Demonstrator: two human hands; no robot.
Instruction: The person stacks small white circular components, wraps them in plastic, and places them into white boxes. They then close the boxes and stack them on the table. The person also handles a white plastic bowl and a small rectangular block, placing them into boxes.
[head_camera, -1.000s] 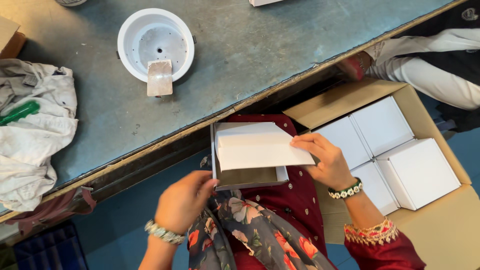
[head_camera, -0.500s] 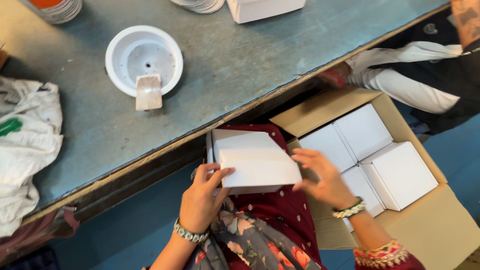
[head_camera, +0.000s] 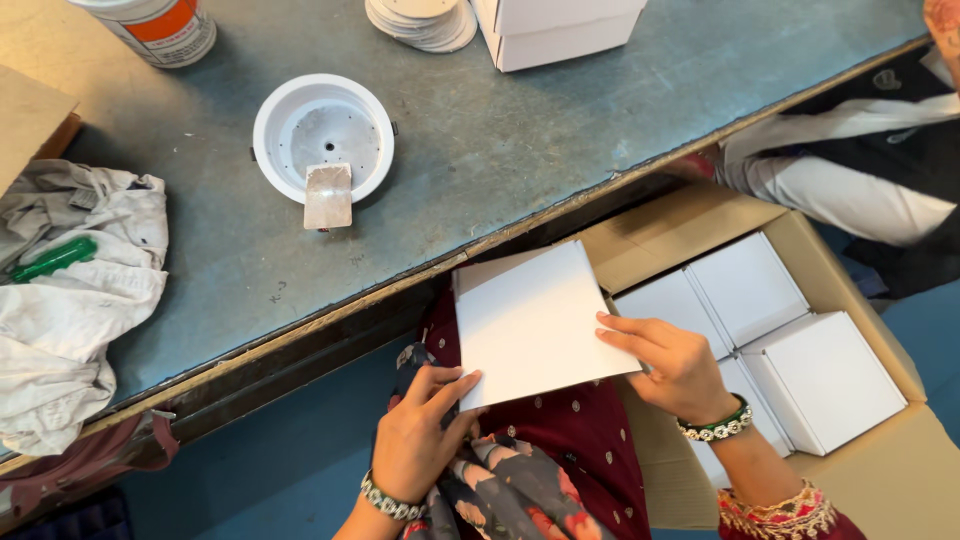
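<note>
- One small white box (head_camera: 535, 325), closed and lying flat, sits low in the middle of the frame, just below the table edge and over the person's lap.
- The left hand (head_camera: 418, 440), at the bottom centre, grips the box's lower left corner, thumb on top and fingers curled underneath.
- The right hand (head_camera: 675, 362), right of centre, rests on the box's right edge with its fingers stretched out flat across the top face.
- One open brown carton (head_camera: 880, 480) fills the lower right; four white boxes (head_camera: 830, 375) show inside it, packed edge to edge.
- On the grey table (head_camera: 520, 150), one round white lamp housing (head_camera: 322, 135) lies in the upper left of centre, with one small metal plate (head_camera: 328, 196) leaning on its near rim.
- One white tub with an orange label (head_camera: 160, 28) stands at the top left edge.
- One stack of white discs (head_camera: 422, 20) and one larger white box (head_camera: 560, 28) lie at the top centre.
- One crumpled white cloth (head_camera: 70, 300) at the left edge carries one green tool (head_camera: 52, 260).
- A second person's dark and white sleeve (head_camera: 860, 170) shows at the upper right.
</note>
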